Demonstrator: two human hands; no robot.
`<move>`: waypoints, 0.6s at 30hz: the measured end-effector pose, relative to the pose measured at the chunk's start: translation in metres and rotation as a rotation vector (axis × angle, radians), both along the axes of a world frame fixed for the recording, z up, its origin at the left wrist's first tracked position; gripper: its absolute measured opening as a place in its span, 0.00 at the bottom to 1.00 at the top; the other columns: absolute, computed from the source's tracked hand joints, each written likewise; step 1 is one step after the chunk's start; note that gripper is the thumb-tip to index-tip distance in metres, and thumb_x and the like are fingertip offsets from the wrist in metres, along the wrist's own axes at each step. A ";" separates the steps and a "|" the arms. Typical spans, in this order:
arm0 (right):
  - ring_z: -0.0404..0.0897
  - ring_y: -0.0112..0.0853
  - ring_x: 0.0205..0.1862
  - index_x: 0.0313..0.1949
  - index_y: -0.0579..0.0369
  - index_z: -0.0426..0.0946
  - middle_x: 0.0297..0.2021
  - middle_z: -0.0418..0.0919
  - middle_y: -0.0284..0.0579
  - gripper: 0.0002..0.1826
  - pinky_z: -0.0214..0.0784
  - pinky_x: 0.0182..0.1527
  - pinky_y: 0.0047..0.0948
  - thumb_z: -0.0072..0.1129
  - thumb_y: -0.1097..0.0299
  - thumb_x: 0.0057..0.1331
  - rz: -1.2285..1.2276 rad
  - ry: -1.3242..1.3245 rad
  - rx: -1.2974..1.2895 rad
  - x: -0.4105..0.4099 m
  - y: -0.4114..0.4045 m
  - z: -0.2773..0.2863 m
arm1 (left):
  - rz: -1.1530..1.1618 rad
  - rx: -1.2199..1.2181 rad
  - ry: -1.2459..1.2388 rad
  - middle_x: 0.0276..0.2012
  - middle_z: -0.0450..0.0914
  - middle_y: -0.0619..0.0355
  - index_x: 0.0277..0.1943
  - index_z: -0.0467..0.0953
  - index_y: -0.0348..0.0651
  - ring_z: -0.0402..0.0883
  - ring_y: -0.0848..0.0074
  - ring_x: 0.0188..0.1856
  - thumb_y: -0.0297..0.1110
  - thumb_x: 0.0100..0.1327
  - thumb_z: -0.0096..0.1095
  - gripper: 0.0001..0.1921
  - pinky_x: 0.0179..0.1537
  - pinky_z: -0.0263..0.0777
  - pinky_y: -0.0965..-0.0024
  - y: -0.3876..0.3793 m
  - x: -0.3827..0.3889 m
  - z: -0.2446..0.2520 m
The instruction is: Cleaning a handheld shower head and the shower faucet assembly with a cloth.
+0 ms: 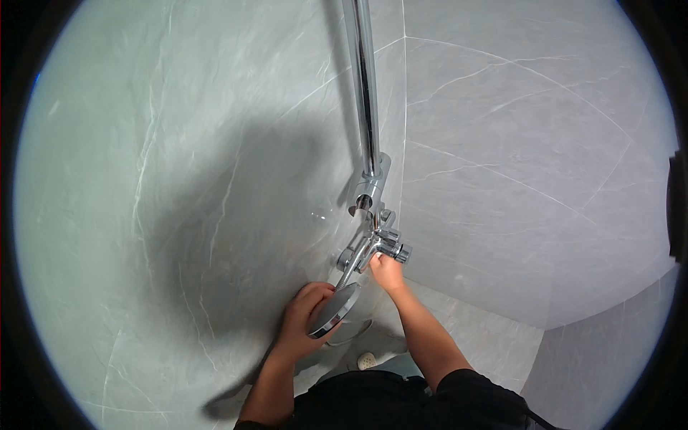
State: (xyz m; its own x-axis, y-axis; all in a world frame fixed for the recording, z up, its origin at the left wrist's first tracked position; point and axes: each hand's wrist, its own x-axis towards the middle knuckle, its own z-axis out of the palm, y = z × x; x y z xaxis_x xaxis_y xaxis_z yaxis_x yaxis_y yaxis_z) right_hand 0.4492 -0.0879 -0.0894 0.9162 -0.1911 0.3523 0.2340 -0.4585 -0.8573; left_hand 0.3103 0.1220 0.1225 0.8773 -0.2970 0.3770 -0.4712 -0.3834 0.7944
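Observation:
My left hand is closed around a chrome hand shower, whose round head hides part of the fingers. The handle slants up towards a chrome shower mixer valve on the wall. My right hand is at the underside of the mixer, near its right-hand knob; its fingertips are partly hidden, so its hold cannot be told. Above the mixer stands a chrome riser pipe with a slider bracket.
Grey marbled tile walls meet in a corner just right of the riser pipe. A shower hose curves below the hand shower. A light perforated clog is on the floor near my body.

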 end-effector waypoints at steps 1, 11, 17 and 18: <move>0.87 0.50 0.35 0.38 0.62 0.82 0.31 0.85 0.58 0.12 0.77 0.40 0.49 0.55 0.68 0.76 0.036 -0.075 0.057 0.006 -0.005 -0.011 | 0.002 -0.029 0.007 0.50 0.83 0.49 0.45 0.80 0.34 0.83 0.64 0.50 0.25 0.64 0.75 0.10 0.54 0.75 0.64 -0.001 0.000 -0.002; 0.84 0.42 0.45 0.46 0.55 0.81 0.41 0.85 0.51 0.15 0.76 0.51 0.42 0.50 0.59 0.75 0.460 0.322 0.122 0.033 -0.026 -0.026 | 0.003 -0.047 0.071 0.51 0.83 0.48 0.47 0.79 0.33 0.83 0.64 0.52 0.24 0.63 0.74 0.12 0.57 0.74 0.66 0.001 -0.003 -0.005; 0.89 0.51 0.41 0.45 0.58 0.85 0.38 0.88 0.57 0.18 0.79 0.46 0.51 0.54 0.55 0.74 0.211 0.135 0.056 0.001 -0.013 -0.003 | 0.012 0.020 0.026 0.51 0.82 0.49 0.49 0.80 0.33 0.83 0.67 0.53 0.23 0.63 0.74 0.13 0.56 0.74 0.68 0.000 -0.002 0.004; 0.88 0.52 0.39 0.46 0.59 0.84 0.37 0.88 0.58 0.18 0.80 0.45 0.50 0.57 0.56 0.73 0.107 0.172 -0.025 -0.008 -0.012 -0.003 | 0.016 0.038 0.015 0.51 0.83 0.49 0.48 0.80 0.33 0.83 0.67 0.52 0.23 0.63 0.74 0.13 0.55 0.74 0.69 -0.001 -0.003 0.004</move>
State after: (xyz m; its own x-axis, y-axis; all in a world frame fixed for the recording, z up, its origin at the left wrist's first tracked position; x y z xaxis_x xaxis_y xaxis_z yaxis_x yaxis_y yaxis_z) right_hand 0.4413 -0.1004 -0.0927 0.9778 -0.0825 0.1924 0.1339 -0.4604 -0.8776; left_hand 0.3073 0.1206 0.1266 0.8876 -0.2968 0.3522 -0.4526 -0.4205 0.7863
